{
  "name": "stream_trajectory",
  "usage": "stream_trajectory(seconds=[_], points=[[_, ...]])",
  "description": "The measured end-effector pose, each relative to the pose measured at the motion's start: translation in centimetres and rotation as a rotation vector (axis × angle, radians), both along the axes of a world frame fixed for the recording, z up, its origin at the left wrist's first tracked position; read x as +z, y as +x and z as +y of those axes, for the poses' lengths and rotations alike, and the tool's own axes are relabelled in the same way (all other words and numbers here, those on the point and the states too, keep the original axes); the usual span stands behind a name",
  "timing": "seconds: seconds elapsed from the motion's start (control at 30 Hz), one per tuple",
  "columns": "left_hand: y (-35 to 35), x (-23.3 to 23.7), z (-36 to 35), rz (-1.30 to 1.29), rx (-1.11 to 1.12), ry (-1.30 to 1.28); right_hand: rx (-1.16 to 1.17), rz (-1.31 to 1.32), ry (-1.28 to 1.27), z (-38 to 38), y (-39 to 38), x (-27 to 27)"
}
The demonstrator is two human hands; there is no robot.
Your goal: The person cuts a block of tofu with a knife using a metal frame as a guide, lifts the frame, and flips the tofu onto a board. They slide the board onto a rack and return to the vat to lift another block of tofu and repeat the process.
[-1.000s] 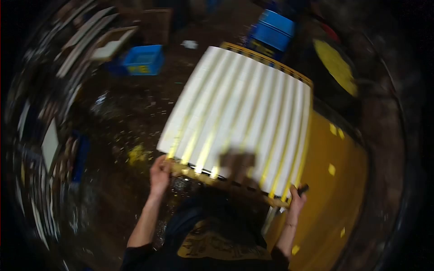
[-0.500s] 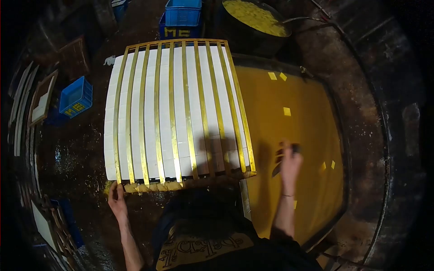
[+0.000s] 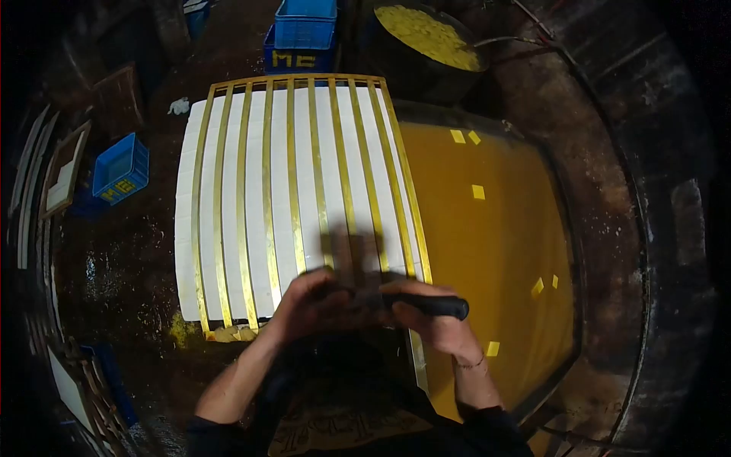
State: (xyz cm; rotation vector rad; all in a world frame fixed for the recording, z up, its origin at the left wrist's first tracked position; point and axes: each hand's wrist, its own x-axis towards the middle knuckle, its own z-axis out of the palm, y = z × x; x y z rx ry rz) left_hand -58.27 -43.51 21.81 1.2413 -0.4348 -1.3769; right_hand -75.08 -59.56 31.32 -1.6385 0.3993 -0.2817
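My right hand (image 3: 438,324) is wrapped round the black handle of a knife (image 3: 438,305), held over the near right corner of a slatted wooden frame (image 3: 268,228). The blade points left and is hard to make out in the shadow. My left hand (image 3: 308,305) is beside it, fingers curled in at the frame's near edge; what they touch is hidden. Yellow-stained slats lie lengthwise over a broad white slab that looks like tofu (image 3: 232,190), marked with faint cut lines. A rolled yellowish cloth (image 3: 234,333) shows along the near left edge.
A vat of orange-yellow liquid (image 3: 502,251) adjoins the frame on the right, with several yellow squares (image 3: 478,192) in it. Behind stand a large pot of yellow pieces (image 3: 426,34) and stacked blue crates (image 3: 304,27). Another blue crate (image 3: 122,169) is at left, near leaning boards (image 3: 68,171).
My left hand has left the frame's near left corner and moved right. My right hand has come left from over the vat with the knife, and the hands now meet at the near edge.
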Motion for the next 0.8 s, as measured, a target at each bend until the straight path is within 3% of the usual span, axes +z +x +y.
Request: stream_trajectory(seconds=[0.03,0.07,0.1,0.17,0.2,0.27,0.43,0.57,0.67,0.8], points=[[1.6,0.7,-1.5,-0.256,-0.029,0.013,0.131,0.026,-0.233,-1.6,1.1,1.0],[3.2,1.4,-2.9,-0.516,-0.046,0.046,0.020,-0.069,-0.327,-4.0,2.6,-0.3],[4.9,0.9,-4.1,-0.517,-0.031,0.045,-0.099,-0.154,-0.429,-6.4,4.1,-1.6],[7.8,-1.4,-5.7,-1.341,0.243,-0.059,-0.268,-0.170,-0.550,-10.9,11.8,1.8],[9.1,-2.1,-5.9,-1.339,0.256,-0.048,-0.282,-0.114,-0.625,-14.9,15.1,1.3],[11.4,-3.4,-6.1,-1.712,-0.018,0.192,-0.289,-0.156,-0.817,-20.4,21.7,0.4],[12.0,-3.1,-6.1,-1.676,-0.052,0.240,-0.160,-0.085,-0.993,-26.5,32.6,-3.0],[11.8,-2.9,-5.9,-1.611,-0.022,0.218,-0.002,0.146,-1.075,-28.1,33.4,-3.9],[11.9,-3.6,-6.0,-1.684,-0.034,0.245,-0.027,0.126,-1.071,-24.7,28.2,-3.5],[11.4,-4.0,-5.8,-1.762,-0.053,0.343,0.042,0.302,-0.660,-14.0,12.8,-0.9]])
